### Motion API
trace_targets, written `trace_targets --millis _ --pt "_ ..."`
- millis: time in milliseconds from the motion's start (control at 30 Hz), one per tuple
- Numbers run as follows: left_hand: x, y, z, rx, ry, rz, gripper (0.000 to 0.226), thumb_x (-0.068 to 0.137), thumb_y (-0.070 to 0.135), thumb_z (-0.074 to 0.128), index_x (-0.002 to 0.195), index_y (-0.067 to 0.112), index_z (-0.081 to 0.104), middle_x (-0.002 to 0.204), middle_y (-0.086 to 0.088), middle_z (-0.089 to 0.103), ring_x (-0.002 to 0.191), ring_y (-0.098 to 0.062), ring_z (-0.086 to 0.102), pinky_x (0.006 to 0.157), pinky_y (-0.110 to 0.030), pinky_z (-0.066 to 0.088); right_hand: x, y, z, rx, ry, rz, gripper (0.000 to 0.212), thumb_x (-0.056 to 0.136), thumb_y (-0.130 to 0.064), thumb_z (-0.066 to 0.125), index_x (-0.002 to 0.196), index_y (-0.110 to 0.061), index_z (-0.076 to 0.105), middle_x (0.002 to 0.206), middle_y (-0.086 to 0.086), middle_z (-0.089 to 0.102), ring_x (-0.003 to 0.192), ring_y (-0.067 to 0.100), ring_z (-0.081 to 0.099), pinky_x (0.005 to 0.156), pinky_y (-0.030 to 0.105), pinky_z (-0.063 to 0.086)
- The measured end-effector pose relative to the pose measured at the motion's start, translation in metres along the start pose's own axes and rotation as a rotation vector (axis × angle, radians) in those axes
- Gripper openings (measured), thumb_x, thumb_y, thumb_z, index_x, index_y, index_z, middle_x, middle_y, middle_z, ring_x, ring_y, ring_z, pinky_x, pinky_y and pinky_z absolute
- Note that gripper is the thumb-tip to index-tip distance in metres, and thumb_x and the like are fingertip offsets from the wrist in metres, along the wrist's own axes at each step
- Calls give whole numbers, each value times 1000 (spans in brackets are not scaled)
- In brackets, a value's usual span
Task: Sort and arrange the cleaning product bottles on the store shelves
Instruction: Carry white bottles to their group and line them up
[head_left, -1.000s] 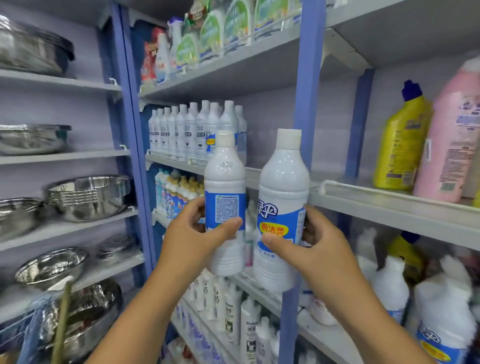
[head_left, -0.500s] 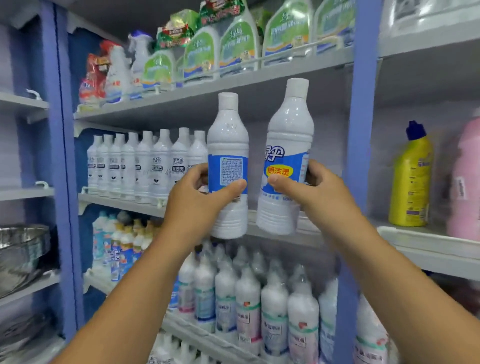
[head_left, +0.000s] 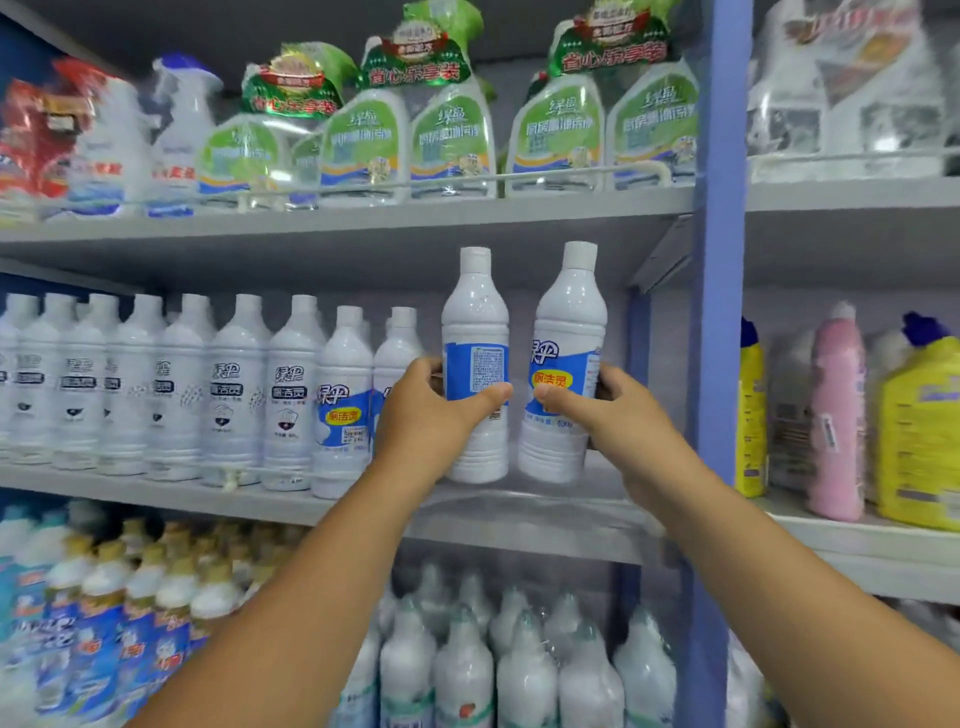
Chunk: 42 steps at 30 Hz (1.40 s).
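You are at the placing step: your left hand (head_left: 431, 410) grips one white bottle (head_left: 475, 364) around its blue label, thumb across the front, and your right hand (head_left: 597, 410) grips a second white bottle (head_left: 566, 358) the same way. Both bottles are upright, side by side and just apart, their bases at or just above the middle shelf (head_left: 519, 512); whether they already touch it I cannot tell. They sit in the open gap between the row of matching white bottles (head_left: 208, 389) on the left and the blue upright post (head_left: 719, 312) on the right. The left bottle shows its back label, while the right one faces forward like its neighbours. Next, it seems you need to set both down, turn the left bottle label-forward, and slide the pair snug against the row.
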<state>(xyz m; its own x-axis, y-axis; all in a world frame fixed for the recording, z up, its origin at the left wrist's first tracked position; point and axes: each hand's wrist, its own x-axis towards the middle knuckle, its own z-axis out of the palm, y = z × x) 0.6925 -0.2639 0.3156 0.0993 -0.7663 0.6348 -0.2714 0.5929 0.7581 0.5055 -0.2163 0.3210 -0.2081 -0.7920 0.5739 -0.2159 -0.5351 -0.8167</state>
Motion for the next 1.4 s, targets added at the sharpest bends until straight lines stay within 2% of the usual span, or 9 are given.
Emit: trace_targets --millis 233,433,567,733,833,900,1000,1133,1400 --pt "8 -19 33 57 -84 -35 55 73 53 85 110 29 54 91 19 60 80 6 57 61 -19 43 12 27 3 -115 65 128 42 80 -30 86 116 -23 65 103 -6 77 93 13 75 78 32 59" --pt "8 -38 36 64 -98 -84 53 74 52 86 108 28 53 95 17 62 80 5 57 60 -20 41 19 38 2 -272 36 242 39 76 -39 86 108 -28 68 100 -6 77 95 18 74 90 44 60" --pt "8 -39 28 78 -109 -90 59 72 55 86 109 27 50 93 18 58 80 5 56 59 -20 39 19 29 2 -303 -25 286 33 81 -36 84 107 -28 65 102 -6 75 98 17 72 91 40 58" --pt "25 -17 15 104 -234 -74 62 77 61 78 120 29 47 110 15 58 97 -10 60 81 -31 48 24 12 0 -310 -66 327 34 83 -32 83 109 -22 64 103 -2 76 99 20 73 99 46 56" --pt "49 13 4 32 -158 25 66 90 53 68 145 21 47 137 4 60 117 -15 60 94 -30 47 38 -17 -2 -311 21 228 55 89 -40 76 134 -16 55 121 1 69 105 20 69 99 47 56" --pt "74 33 -3 86 -100 84 64 93 46 67 147 18 48 138 2 62 122 -16 60 94 -26 44 51 -41 -2 -382 66 181 72 90 -47 73 149 -15 45 135 4 61 111 24 65 95 49 58" --pt "103 55 -10 281 -229 108 65 90 44 69 146 17 50 135 -1 64 117 -21 64 102 -35 51 67 -65 2 -504 -5 192 67 89 -49 74 140 -11 53 125 11 65 106 31 67 80 53 63" --pt "120 70 -14 418 -507 115 24 94 14 69 118 12 68 111 -6 72 91 -18 74 83 -31 63 76 -73 10 -630 -107 218 51 87 -37 80 124 -7 61 111 14 70 98 31 71 74 53 64" --pt "126 76 -29 533 -459 141 30 93 16 72 120 5 69 101 -8 72 83 -18 75 57 -18 58 85 -69 18 -590 -125 218 42 92 -21 75 125 -1 61 105 13 72 90 27 73 76 52 64"
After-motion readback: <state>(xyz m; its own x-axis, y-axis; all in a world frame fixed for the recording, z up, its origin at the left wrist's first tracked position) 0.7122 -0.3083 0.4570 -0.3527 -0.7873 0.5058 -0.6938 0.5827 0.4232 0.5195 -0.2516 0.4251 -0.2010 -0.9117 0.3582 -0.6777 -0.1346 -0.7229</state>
